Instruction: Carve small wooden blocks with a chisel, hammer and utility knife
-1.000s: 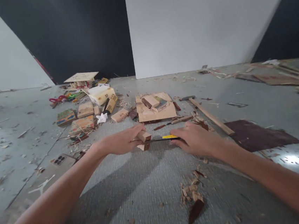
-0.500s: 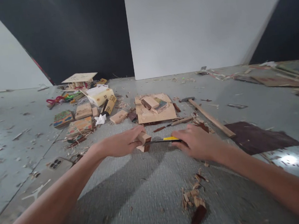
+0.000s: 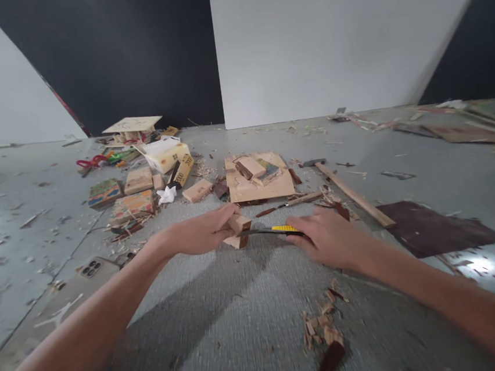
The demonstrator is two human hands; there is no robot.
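My left hand [image 3: 203,230] grips a small wooden block [image 3: 240,223] near the middle of the view, with a second wooden piece [image 3: 236,242] just below it. Closed around a yellow and black knife [image 3: 284,228] is my right hand [image 3: 322,236]. The knife's dark blade points left, and its tip meets the block beside my left fingertips. Beyond the hands lies a thin wooden board [image 3: 261,192] with a block and a coloured piece on it. A tool with a wooden handle [image 3: 304,199] rests between the board and my right hand.
A hammer [image 3: 356,195] and a dark brown sheet [image 3: 439,226] lie on the right. Painted blocks [image 3: 131,206], a crumpled tissue [image 3: 167,195] and a yellow package [image 3: 166,156] are at the left. A phone [image 3: 95,268] lies near my left forearm. Wood shavings [image 3: 324,324] are in front.
The view has shifted slightly. The blade has moved a little left and now reaches over the block's edge. Both hands keep their holds.
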